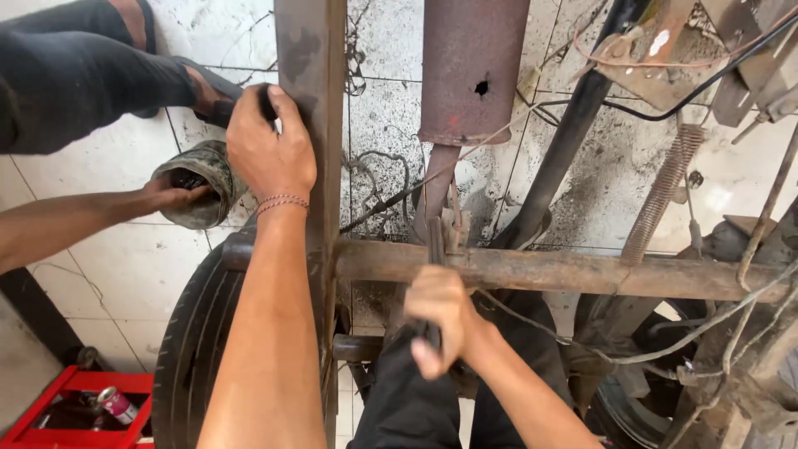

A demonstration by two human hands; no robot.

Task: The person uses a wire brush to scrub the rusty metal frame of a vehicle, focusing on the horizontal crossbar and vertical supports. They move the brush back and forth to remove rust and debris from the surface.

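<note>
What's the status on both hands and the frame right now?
Left hand gripping upright rusty frame bar. Right hand closed on dark tool handle at cross bar. Another person's hand in a can beside.

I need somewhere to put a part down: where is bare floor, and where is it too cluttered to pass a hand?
Bare tile lies left of the tyre, above the red tray. Another patch sits between the upright steel bar and the rusty muffler. Right of the muffler it is crowded with cables, a spring and rods along the crossbar.
</note>
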